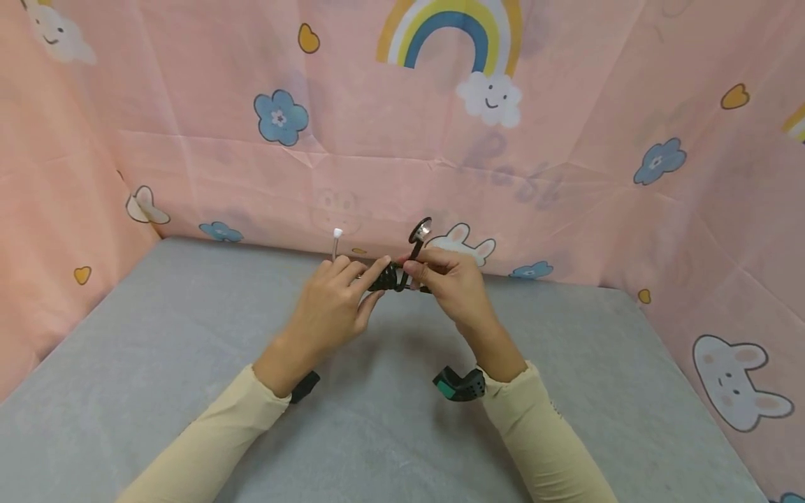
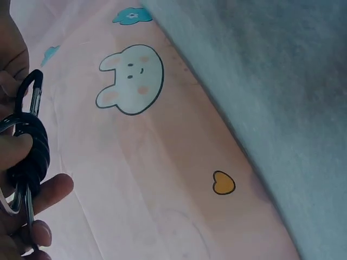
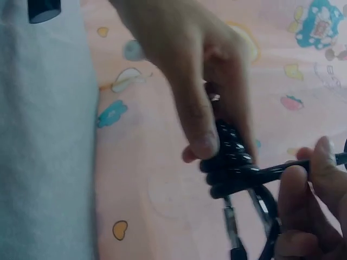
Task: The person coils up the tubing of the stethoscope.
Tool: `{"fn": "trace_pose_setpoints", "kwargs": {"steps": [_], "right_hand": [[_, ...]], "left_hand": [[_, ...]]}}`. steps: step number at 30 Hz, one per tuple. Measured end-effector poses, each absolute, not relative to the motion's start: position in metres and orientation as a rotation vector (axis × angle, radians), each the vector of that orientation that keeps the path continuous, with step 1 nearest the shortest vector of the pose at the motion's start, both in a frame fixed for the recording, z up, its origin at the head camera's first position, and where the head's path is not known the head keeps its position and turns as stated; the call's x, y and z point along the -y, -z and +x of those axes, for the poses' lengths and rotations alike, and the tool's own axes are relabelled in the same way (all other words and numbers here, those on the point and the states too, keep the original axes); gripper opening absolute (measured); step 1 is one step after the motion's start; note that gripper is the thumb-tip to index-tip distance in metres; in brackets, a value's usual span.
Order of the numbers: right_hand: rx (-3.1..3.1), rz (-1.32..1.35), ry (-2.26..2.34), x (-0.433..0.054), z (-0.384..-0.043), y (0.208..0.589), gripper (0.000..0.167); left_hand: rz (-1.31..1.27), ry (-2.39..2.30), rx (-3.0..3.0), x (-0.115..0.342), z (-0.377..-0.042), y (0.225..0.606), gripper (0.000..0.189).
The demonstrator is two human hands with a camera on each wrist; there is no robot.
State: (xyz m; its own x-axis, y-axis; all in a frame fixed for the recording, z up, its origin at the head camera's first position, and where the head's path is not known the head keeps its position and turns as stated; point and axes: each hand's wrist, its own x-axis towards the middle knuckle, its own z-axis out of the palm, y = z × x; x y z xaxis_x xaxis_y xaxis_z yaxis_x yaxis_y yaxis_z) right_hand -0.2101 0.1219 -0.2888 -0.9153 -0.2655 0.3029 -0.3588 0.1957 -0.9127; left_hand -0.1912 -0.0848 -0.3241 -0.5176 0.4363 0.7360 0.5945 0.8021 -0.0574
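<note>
Above the grey table I hold a stethoscope (image 1: 382, 277) whose black tubing is wound in tight coils round its middle. My left hand (image 1: 330, 300) grips the coiled bundle, thumb on one side and fingers on the other. One ear tube with a white ear tip (image 1: 337, 232) sticks up beyond that hand. The tubing's free end is pinched between thumb and fingers of my right hand (image 1: 455, 283), with the round chest piece (image 1: 421, 230) standing above them. In the right wrist view, the tube (image 3: 282, 172) runs from the coils (image 3: 230, 157) to the right fingertips. Metal tubes extend below the coils.
A grey cloth-covered table (image 1: 390, 433) lies under both hands. Pink printed fabric (image 1: 207, 91) hangs behind it and along both sides. A dark wrist-camera mount (image 1: 462, 384) sits at the right wrist, another (image 1: 305, 388) at the left.
</note>
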Motion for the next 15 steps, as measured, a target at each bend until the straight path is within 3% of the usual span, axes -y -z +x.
{"fn": "trace_pose_setpoints", "kwargs": {"steps": [7,15], "right_hand": [[2.217,0.455,-1.817,-0.109,-0.206,0.290,0.031],[2.085,0.489,-1.686,-0.101,-0.200,0.294,0.020]], "left_hand": [[-0.666,0.321,2.135,0.086,-0.190,0.324,0.040],[-0.515,0.350,2.087,0.086,-0.189,0.322,0.038]]}}
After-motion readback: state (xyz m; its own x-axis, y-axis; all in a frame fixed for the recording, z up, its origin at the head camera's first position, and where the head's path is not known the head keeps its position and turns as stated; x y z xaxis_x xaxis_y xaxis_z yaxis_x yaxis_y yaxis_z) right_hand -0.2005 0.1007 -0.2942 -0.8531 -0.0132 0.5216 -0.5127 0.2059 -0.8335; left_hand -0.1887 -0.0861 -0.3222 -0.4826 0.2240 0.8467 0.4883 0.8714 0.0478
